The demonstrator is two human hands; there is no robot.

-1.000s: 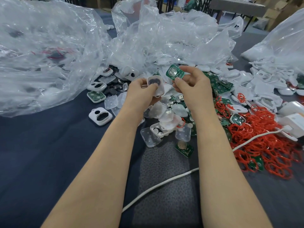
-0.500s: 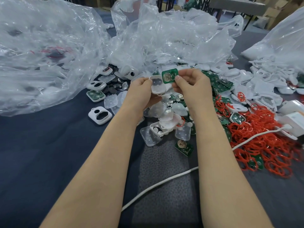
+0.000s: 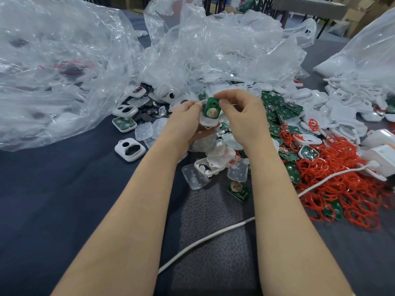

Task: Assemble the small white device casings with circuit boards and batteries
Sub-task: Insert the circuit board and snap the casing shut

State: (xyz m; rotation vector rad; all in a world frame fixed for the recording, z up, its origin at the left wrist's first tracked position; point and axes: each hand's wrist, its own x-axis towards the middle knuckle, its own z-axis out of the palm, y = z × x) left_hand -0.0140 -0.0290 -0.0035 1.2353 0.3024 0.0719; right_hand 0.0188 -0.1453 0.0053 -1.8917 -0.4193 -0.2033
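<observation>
My left hand (image 3: 183, 122) grips the white casing (image 3: 208, 122) from the left side. The fingers are curled under it and the thumb is on its edge, so the open side faces me. My right hand (image 3: 243, 118) pinches the green circuit board (image 3: 210, 103) at its far end, between thumb and first finger. The round battery (image 3: 212, 113) sits on the board's face. The board stands tilted, with its near end already inside the shell, just above the pile of parts in the middle of the table (image 3: 53, 199).

I judge both pieces to be very light. The casing is thin plastic: stiff, smooth and a little slippery, so I think it is better to hold it by the side walls and not to squeeze the middle. The board is stiff too, but I believe it is more delicate. I would hold it only by the edges, away from the battery clip, and press it flat with a fingertip on a bare corner. If I push it in crooked, it may jam or the battery may jump out.

Both forearms reach straight forward, with the wrists close together and the hands raised a little over the parts. A spare board (image 3: 238, 191) lies nearer to me, and red rings (image 3: 342, 184) are spread at the right.
</observation>
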